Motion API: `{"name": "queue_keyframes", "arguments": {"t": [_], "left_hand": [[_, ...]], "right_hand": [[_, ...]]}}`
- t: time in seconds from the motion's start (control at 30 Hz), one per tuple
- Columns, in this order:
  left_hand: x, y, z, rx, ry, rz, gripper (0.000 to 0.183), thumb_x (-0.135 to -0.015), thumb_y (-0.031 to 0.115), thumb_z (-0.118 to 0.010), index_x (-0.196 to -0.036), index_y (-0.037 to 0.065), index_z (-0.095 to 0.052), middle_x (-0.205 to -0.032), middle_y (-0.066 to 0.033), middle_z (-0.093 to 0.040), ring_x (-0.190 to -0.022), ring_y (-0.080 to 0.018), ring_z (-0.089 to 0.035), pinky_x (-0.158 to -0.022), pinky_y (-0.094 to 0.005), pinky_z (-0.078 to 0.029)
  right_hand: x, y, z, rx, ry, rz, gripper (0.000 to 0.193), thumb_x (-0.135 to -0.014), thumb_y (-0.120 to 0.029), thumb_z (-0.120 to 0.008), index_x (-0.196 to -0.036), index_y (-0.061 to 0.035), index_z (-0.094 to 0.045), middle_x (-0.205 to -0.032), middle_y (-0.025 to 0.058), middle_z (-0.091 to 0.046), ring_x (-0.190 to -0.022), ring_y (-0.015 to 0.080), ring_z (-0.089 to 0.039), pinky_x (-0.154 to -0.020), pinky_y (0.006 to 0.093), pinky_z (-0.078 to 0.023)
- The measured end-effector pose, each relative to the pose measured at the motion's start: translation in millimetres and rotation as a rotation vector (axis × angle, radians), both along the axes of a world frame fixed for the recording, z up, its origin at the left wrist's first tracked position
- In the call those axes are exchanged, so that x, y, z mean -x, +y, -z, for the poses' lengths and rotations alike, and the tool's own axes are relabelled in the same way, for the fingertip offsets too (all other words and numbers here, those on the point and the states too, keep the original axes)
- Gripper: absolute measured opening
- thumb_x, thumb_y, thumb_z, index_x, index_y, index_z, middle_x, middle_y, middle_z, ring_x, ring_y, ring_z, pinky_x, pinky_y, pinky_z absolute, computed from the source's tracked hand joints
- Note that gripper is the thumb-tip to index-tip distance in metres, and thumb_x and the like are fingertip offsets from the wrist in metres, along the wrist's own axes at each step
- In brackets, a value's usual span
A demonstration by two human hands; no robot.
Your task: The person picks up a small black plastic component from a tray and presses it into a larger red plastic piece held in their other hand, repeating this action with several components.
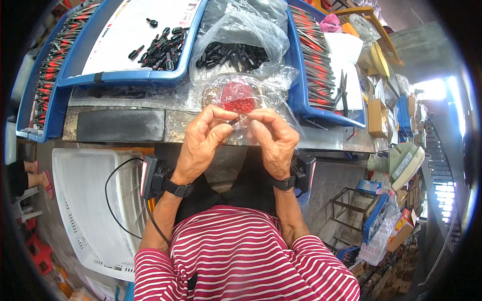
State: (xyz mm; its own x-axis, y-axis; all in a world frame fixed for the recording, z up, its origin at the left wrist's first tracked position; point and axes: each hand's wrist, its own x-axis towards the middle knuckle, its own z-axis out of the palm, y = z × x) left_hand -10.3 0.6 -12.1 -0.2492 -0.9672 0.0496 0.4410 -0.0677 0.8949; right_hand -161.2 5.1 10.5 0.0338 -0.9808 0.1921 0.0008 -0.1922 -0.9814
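Over the bench's front edge, my left hand (202, 143) pinches a small black plastic piece (233, 121) between thumb and forefinger. Just beside it, my right hand (275, 143) has its thumb and fingertips closed; whatever they hold is too small to make out. The two hands' fingertips nearly meet. Behind them lies a clear plastic bag (207, 91) with many small red parts (239, 105) in it. Farther back, another clear bag (236, 31) holds a heap of black plastic pieces (228, 56).
At the left, a blue tray (128, 76) carries loose black pieces (168, 47) on white paper. Blue bins with red-and-black pliers stand at the far left (55, 75) and right (314, 60). A dark flat pad (120, 125) lies on the bench. Below stands a white crate (85, 200).
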Motion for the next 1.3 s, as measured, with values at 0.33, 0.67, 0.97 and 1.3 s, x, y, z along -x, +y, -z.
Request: {"name": "queue_keyframes", "arguments": {"t": [0.33,0.67,0.97,1.3], "left_hand": [[-13.4,0.0,-2.2,0.189,-0.297,0.067,0.017,-0.086,0.011,-0.056,-0.099,0.001,-0.052,-0.084,-0.0002,-0.054,-0.073,-0.0043,-0.048,-0.065,-0.0186,-0.039],[-15.5,4.3,-6.4,0.325,-0.442,0.009,0.025,-0.082,0.005,-0.057,-0.102,0.000,-0.043,-0.086,-0.0068,-0.056,-0.076,-0.0101,-0.055,-0.067,-0.0212,-0.043],[-7.6,11.1,4.5,0.499,-0.551,-0.123,0.034,-0.078,-0.002,-0.059,-0.105,-0.001,-0.038,-0.082,-0.0104,-0.056,-0.073,-0.0151,-0.061,-0.063,-0.0240,-0.046],[-3.9,11.9,8.5,0.582,-0.584,-0.154,0.035,-0.077,-0.003,-0.059,-0.105,-0.001,-0.038,-0.084,-0.0138,-0.057,-0.077,-0.0217,-0.063,-0.065,-0.0271,-0.048]], "right_hand": [[9.4,-6.3,5.6,-0.062,-0.025,-0.198,0.009,-0.079,0.003,-0.059,-0.088,0.0029,-0.057,-0.080,0.0019,-0.055,-0.064,0.0040,-0.051,-0.053,0.0157,-0.041],[15.4,-9.6,2.0,-0.177,-0.045,-0.270,0.009,-0.077,0.001,-0.062,-0.085,0.0019,-0.058,-0.075,0.0005,-0.057,-0.058,0.0030,-0.051,-0.050,0.0156,-0.041],[14.4,-7.4,3.3,-0.199,0.105,-0.246,0.010,-0.074,0.001,-0.062,-0.083,-0.0009,-0.060,-0.067,-0.0054,-0.054,-0.057,-0.0020,-0.046,-0.050,0.0130,-0.037],[12.4,-6.3,11.1,-0.255,0.076,-0.343,0.013,-0.078,-0.002,-0.059,-0.091,-0.0011,-0.059,-0.068,-0.0049,-0.052,-0.057,-0.0017,-0.045,-0.048,0.0135,-0.035]]}}
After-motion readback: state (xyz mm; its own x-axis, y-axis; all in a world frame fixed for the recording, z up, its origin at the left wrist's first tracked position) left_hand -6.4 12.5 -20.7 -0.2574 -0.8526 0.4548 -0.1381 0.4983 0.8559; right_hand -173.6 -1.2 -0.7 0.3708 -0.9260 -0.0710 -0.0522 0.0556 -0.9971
